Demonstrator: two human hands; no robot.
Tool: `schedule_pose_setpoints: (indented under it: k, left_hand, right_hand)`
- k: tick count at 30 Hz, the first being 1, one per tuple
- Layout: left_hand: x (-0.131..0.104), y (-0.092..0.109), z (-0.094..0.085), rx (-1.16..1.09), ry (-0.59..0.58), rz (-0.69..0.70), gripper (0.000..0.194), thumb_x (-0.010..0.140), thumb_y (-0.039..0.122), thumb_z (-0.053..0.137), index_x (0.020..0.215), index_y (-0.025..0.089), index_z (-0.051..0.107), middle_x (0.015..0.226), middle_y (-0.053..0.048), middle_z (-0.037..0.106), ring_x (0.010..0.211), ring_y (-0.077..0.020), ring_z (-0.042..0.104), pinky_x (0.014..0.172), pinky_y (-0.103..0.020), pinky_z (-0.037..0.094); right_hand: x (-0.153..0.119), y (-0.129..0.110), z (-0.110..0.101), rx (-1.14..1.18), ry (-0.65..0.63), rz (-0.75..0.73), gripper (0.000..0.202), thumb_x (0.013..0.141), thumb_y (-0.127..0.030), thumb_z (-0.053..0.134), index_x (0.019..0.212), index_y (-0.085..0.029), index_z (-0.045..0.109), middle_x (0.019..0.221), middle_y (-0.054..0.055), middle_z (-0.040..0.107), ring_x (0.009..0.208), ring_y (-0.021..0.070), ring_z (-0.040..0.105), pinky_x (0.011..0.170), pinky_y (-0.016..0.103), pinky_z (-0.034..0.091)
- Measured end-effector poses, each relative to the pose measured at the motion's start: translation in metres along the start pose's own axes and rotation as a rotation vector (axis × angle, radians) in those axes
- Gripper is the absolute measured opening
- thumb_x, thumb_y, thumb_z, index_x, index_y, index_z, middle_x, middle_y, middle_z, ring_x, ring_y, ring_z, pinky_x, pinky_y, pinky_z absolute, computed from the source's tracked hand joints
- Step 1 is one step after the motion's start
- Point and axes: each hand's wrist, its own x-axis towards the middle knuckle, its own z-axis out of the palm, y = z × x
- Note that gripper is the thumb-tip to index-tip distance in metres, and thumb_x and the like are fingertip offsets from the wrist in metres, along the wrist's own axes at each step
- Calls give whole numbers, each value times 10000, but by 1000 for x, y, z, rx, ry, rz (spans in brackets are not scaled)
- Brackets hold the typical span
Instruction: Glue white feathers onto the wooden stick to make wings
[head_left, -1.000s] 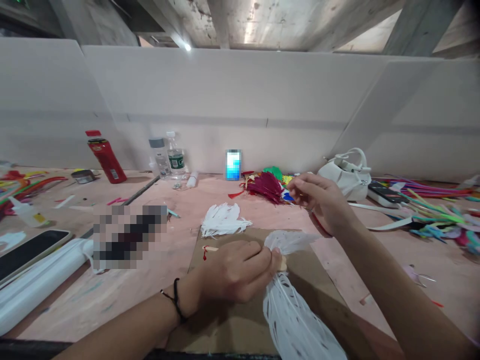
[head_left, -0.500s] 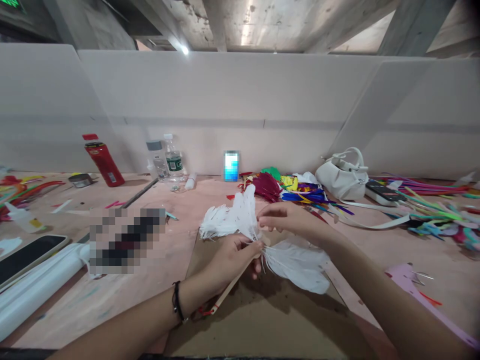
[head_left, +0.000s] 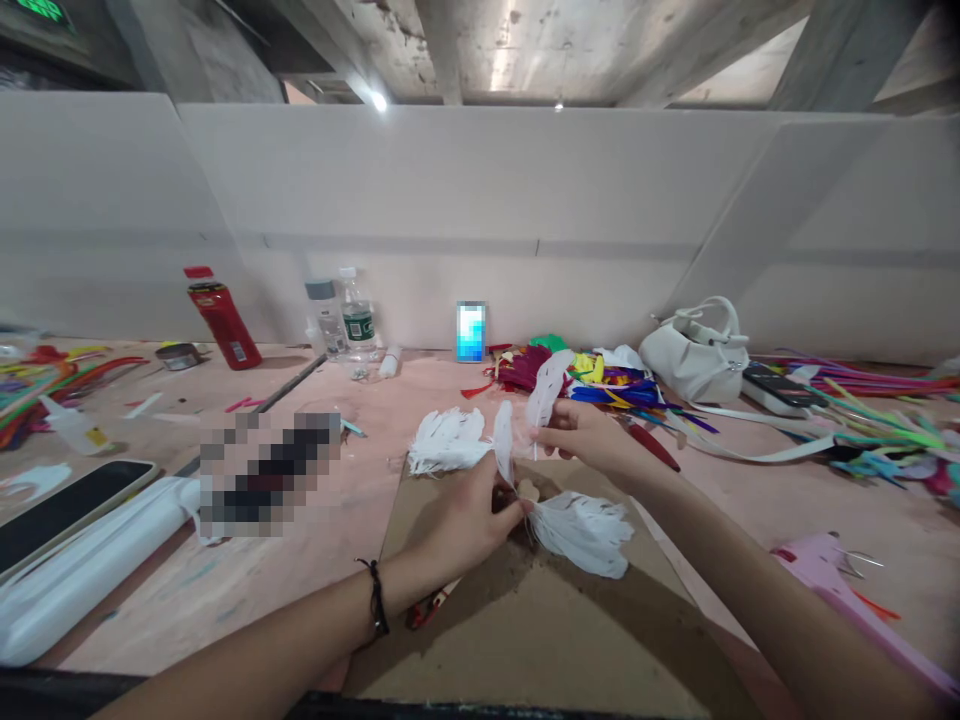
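My left hand (head_left: 476,505) is closed, pinching the quill ends of white feathers over a brown board. One white feather (head_left: 504,440) stands up from its fingers, and a fan of white feathers (head_left: 585,535) spreads to the right of the fingertips. A thin stick with red cord (head_left: 431,605) shows partly beneath the wrist. My right hand (head_left: 574,430) pinches another white feather (head_left: 550,385), raised to the upper right and apart from the fan. Beyond the left hand lies a pile of white feathers (head_left: 448,440). The exact finger contact at the quills is hidden.
The brown board (head_left: 570,640) lies under my hands. A pink glue gun (head_left: 825,575) rests at right. Colourful craft bundles (head_left: 615,385), a white handbag (head_left: 694,355), a lit phone (head_left: 471,332) and bottles (head_left: 356,320) stand at the back. A dark phone (head_left: 75,505) lies left.
My right hand has drawn a white feather up and right, away from the left hand. Fewer feathers stand upright at the left hand. The view has shifted slightly left.
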Motion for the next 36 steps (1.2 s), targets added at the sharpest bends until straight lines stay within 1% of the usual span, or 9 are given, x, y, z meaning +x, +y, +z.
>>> schedule_pose_setpoints:
  k: [4, 6, 8, 10, 13, 21, 25, 30, 36]
  left_hand:
    - [5, -8, -1, 146, 246, 157, 760, 713, 384, 838, 1360, 202, 484, 1424, -175, 546, 1353, -357, 460, 1089, -485, 373]
    - [9, -6, -3, 120, 354, 194, 896, 681, 410, 862, 1434, 197, 426, 1492, -187, 467, 1401, -363, 392, 1138, -499, 318]
    - [12, -1, -7, 26, 365, 166, 614, 789, 433, 765, 1310, 190, 547, 1350, -152, 577, 1278, -324, 503, 1087, -463, 373]
    - [14, 5, -10, -162, 290, 93, 286, 937, 436, 561, 1026, 181, 656, 1076, -95, 674, 1047, -258, 609, 956, -390, 453]
    - [16, 10, -13, -451, 188, -16, 352, 960, 461, 513, 789, 179, 639, 821, -34, 647, 815, -191, 602, 751, -292, 465]
    - [19, 4, -12, -685, 128, -55, 213, 787, 363, 747, 810, 172, 656, 798, 3, 628, 736, -139, 548, 662, -234, 410]
    - [20, 2, -10, -629, 182, 13, 201, 839, 356, 703, 783, 183, 616, 735, 26, 582, 693, -130, 518, 652, -235, 398]
    - [15, 12, -12, -450, 155, 98, 184, 887, 336, 656, 800, 181, 613, 764, 19, 575, 734, -142, 516, 682, -247, 406]
    - [8, 21, -16, -394, 122, 112, 160, 874, 314, 662, 795, 183, 614, 763, 27, 578, 730, -140, 522, 696, -249, 411]
  right_hand:
    - [-3, -4, 3, 8, 69, -87, 228, 802, -397, 726, 854, -189, 647, 731, 9, 657, 651, 171, 608, 591, 290, 462]
    - [-5, -6, 6, -68, 148, -235, 190, 820, -377, 712, 824, -199, 647, 815, 34, 681, 751, 192, 638, 684, 318, 494]
    - [-6, -8, 11, -168, 185, -408, 117, 853, -324, 655, 822, -212, 658, 937, 59, 685, 878, 214, 642, 773, 340, 503]
    - [-8, -7, 16, -264, 180, -487, 121, 877, -280, 582, 807, -228, 664, 961, 58, 661, 914, 221, 620, 787, 345, 499]
    - [-11, -3, 24, -394, 163, -542, 189, 919, -270, 518, 791, -241, 654, 882, 40, 617, 833, 213, 577, 731, 336, 476]
    - [-15, 4, 34, -596, 7, -919, 208, 906, -90, 519, 920, -200, 694, 944, 100, 692, 912, 235, 596, 802, 370, 476]
    - [-16, 0, 33, -294, 115, -848, 201, 825, -67, 570, 876, -202, 710, 884, 63, 706, 827, 197, 634, 735, 320, 494]
    - [-15, -7, 27, -66, 239, -507, 78, 865, -233, 647, 888, -218, 720, 889, 42, 698, 754, 178, 605, 606, 283, 454]
    - [-12, -11, 21, 8, 124, -395, 114, 854, -315, 684, 790, -222, 701, 873, 45, 629, 837, 200, 584, 633, 293, 438]
